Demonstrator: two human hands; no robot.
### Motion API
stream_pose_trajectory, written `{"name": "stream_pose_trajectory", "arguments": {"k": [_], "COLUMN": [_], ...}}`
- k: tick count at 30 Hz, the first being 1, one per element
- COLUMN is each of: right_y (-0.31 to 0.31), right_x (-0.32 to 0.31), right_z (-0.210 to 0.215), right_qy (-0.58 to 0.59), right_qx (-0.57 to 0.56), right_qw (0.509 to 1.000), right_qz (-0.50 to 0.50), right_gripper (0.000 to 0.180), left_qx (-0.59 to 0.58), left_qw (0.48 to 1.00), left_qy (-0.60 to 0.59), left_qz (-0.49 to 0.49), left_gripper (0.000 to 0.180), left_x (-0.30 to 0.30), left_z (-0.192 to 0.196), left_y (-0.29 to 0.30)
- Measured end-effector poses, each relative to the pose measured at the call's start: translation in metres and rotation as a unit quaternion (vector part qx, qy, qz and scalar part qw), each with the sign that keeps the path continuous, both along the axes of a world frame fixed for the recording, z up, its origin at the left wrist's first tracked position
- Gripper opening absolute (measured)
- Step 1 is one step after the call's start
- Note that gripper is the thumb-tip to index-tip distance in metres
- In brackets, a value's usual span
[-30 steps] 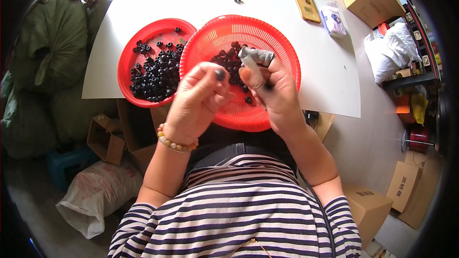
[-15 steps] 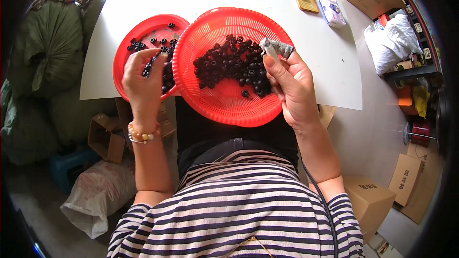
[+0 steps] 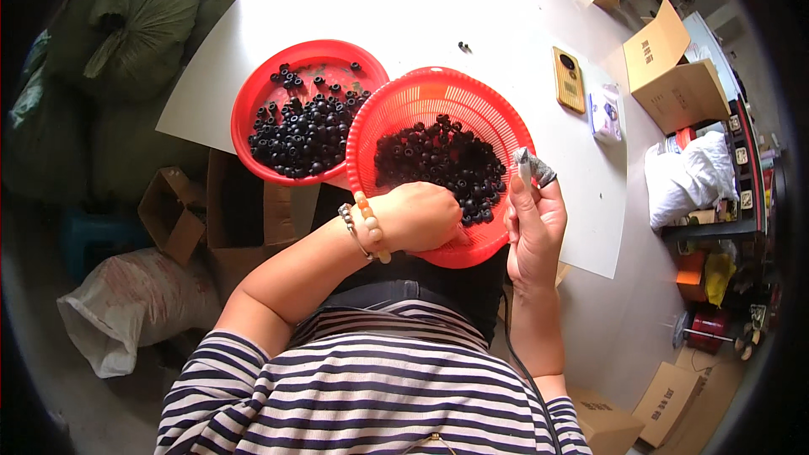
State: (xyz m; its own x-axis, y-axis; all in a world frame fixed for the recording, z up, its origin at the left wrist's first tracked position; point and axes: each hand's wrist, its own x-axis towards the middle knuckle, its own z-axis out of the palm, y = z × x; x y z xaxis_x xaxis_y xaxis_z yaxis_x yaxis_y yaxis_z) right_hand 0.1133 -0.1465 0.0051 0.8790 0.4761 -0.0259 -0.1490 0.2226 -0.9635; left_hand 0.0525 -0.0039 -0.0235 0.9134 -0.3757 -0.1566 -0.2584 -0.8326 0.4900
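Observation:
My left hand (image 3: 421, 217), a beaded bracelet on its wrist, reaches across into the near side of a red slotted plastic basket (image 3: 438, 259). Its fingers curl downward beside many small black ring-like parts (image 3: 442, 156); its own back hides what they hold, if anything. My right hand (image 3: 537, 240) is closed at the basket's right rim. Between its thumb and forefinger stands a small whitish pointed piece (image 3: 524, 167). A grey wrap (image 3: 544, 173) covers the forefinger's end. Left of the basket, a red round tray (image 3: 242, 131) holds more black parts.
The white table (image 3: 581, 227) carries a gold phone (image 3: 569, 80), a small plastic packet (image 3: 605, 115) and one stray black part (image 3: 463, 46). Open cartons (image 3: 173, 212) and a white sack (image 3: 139, 307) stand at the lower left. Green sacks (image 3: 143, 17) fill the far left.
My left hand has moved from above the red tray, right into the basket. My right hand stays by the basket's rim with the whitish piece. The view has shifted.

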Motion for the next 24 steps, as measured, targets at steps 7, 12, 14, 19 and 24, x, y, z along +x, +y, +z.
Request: {"name": "stream_pose_trajectory", "arguments": {"k": [7,12,14,19,24], "right_y": [0.004,0.004,0.004,0.004,0.007], "right_x": [0.005,0.006,0.006,0.001,-0.008], "right_z": [-0.002,-0.001,0.000,0.001,0.004], "right_qy": [-0.013,-0.019,-0.022,0.000,0.008], "right_qx": [0.000,-0.003,-0.002,-0.001,0.005], "right_qw": [1.000,1.000,1.000,1.000,0.999], "right_qz": [0.006,0.009,0.009,0.021,0.046], "right_gripper": [0.018,0.018,0.018,0.024,0.030], "left_qx": [-0.057,-0.185,-0.223,-0.533,-0.713], "left_qw": [0.998,0.982,0.974,0.834,0.654], "left_qy": [0.015,0.041,0.026,0.045,0.040], "left_qz": [-0.023,-0.018,-0.036,0.136,0.248], "left_gripper": [0.028,0.013,0.009,0.015,0.013], "left_x": [-0.006,-0.013,-0.016,-0.025,-0.030], "left_z": [0.010,0.026,0.030,0.049,0.039], "left_y": [0.010,0.019,0.022,0.026,0.039]}}
